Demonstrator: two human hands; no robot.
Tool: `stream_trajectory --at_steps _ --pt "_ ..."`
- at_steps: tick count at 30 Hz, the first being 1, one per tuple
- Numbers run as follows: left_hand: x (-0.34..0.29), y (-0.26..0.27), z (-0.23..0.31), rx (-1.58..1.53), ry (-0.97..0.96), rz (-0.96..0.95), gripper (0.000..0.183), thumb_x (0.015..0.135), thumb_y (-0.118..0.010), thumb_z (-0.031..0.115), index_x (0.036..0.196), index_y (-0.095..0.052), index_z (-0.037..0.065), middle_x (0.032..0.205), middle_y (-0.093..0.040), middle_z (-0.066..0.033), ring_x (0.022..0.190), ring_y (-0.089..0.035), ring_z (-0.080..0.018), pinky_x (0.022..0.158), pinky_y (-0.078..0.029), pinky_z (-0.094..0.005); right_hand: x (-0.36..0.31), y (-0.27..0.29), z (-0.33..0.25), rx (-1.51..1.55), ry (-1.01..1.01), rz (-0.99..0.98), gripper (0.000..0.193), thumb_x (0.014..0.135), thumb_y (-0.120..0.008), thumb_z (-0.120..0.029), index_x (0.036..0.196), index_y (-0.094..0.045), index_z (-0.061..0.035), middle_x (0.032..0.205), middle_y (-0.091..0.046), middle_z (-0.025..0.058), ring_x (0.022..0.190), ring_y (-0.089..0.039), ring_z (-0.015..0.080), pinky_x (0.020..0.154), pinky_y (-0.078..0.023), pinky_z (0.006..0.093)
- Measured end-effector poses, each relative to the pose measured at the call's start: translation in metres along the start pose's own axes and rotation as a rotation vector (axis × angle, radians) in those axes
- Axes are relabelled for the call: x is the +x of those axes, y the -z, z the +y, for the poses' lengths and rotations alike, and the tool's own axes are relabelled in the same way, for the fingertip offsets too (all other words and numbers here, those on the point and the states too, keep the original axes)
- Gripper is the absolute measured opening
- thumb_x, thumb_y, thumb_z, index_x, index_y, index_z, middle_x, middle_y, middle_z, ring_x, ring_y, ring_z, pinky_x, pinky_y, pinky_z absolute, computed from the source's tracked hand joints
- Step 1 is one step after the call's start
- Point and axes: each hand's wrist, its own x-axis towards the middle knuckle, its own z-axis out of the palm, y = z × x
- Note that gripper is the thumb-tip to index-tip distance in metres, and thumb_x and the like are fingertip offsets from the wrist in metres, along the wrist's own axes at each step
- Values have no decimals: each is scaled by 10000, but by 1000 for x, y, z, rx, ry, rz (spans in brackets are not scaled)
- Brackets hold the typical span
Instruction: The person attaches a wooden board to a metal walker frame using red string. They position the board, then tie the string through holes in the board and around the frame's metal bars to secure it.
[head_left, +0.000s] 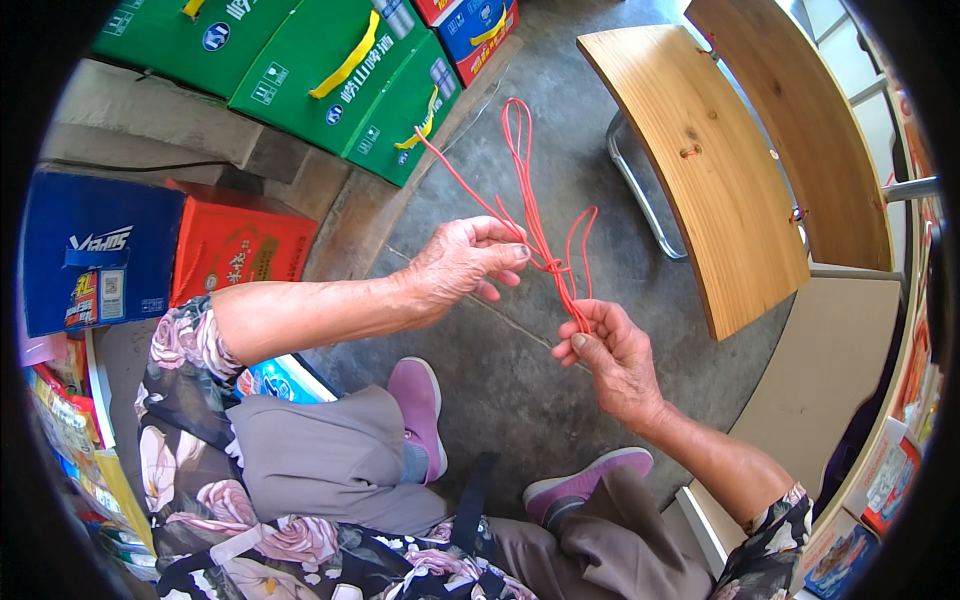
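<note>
A thin red cord (532, 205), gathered into a loose bundle with long loops, hangs between my two hands above the floor. My right hand (615, 355) pinches the bundle's lower end between thumb and fingers. At the middle of the bundle, beside what looks like a knot or crossing strands, my left hand (478, 258) has its thumb and index finger against the cord; its other fingers are curled below. One long strand runs out past the left hand to the upper left, and a smaller loop stands up above the right hand.
Green cartons (330, 85) with yellow handles stand at the back left. Nearer on the left are a blue carton (60, 260) and a red box (240, 245). A wooden chair (690, 160) with metal legs stands at the right, near a beige panel (820, 370). My pink shoes (418, 400) rest on the grey floor.
</note>
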Motion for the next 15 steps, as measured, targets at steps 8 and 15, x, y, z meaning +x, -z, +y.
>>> stream_trajectory --at_steps 8,15 --pt "2 -7 -1 -7 16 -137 389 859 -645 227 1191 -540 52 1058 -610 -58 905 -591 -147 698 -495 -284 1 -3 -7 73 -9 5 270 918 -494 -26 1181 -448 17 965 -595 107 799 -618 159 717 -516 284" --pt "1 -8 9 -189 23 -223 350 897 -596 305 1154 -574 69 1043 -613 -37 971 -558 -139 757 -466 -303 9 -9 -30 437 -189 -40 250 901 -510 -10 1146 -481 26 925 -625 116 771 -635 184 700 -536 302"
